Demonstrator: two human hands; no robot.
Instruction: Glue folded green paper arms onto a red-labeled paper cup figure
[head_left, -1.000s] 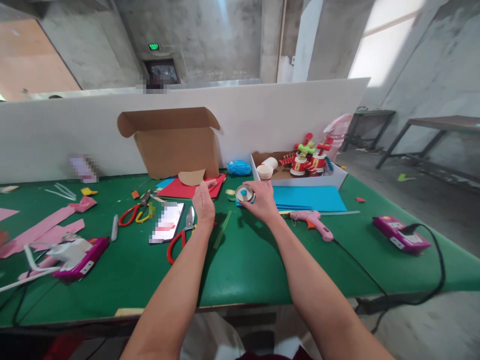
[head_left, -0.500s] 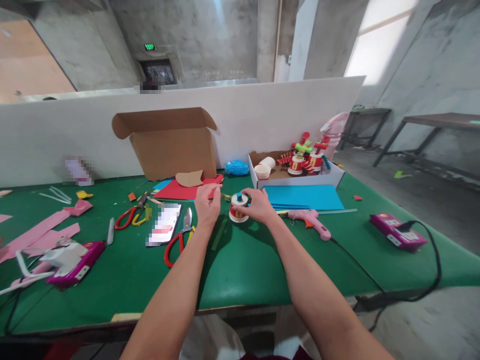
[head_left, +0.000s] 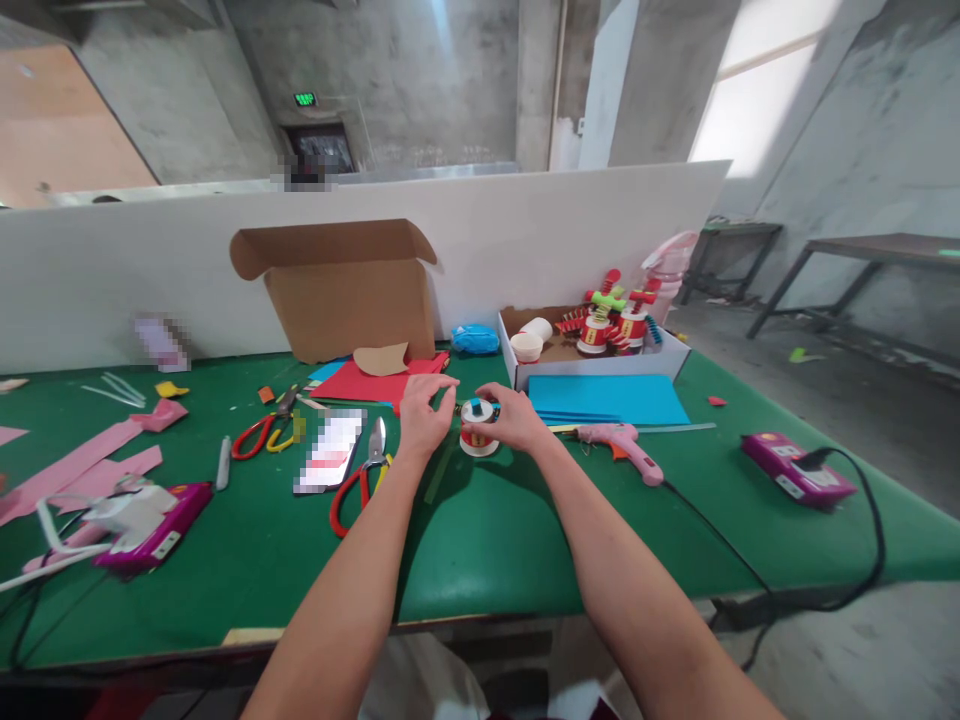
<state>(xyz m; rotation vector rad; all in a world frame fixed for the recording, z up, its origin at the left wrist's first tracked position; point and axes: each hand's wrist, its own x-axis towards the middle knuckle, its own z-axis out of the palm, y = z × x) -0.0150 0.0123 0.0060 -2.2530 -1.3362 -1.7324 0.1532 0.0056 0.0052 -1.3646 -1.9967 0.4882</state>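
Observation:
An upturned paper cup (head_left: 478,440) with a red band stands on the green table in front of me, a small blue piece (head_left: 476,406) on its top. My right hand (head_left: 513,415) is closed around the cup's right side, thumb in front. My left hand (head_left: 429,412) is just left of the cup, its fingers curved with a gap between thumb and forefinger; nothing shows in it. Something thin and dark pokes out between the left fingers and the cup, too small to name. A green paper strip (head_left: 438,476) lies below my left wrist.
To the right are a pink glue gun (head_left: 621,444), blue sheets (head_left: 607,398), and a box (head_left: 600,372) of finished cup figures. Red-handled scissors (head_left: 361,482) and a phone (head_left: 330,452) lie left. Purple power strips (head_left: 795,468) sit on both sides, with cords.
My left hand has moved right, closer to the cup, its fingers now reaching toward it. The right hand stays on the cup, which has hardly shifted.

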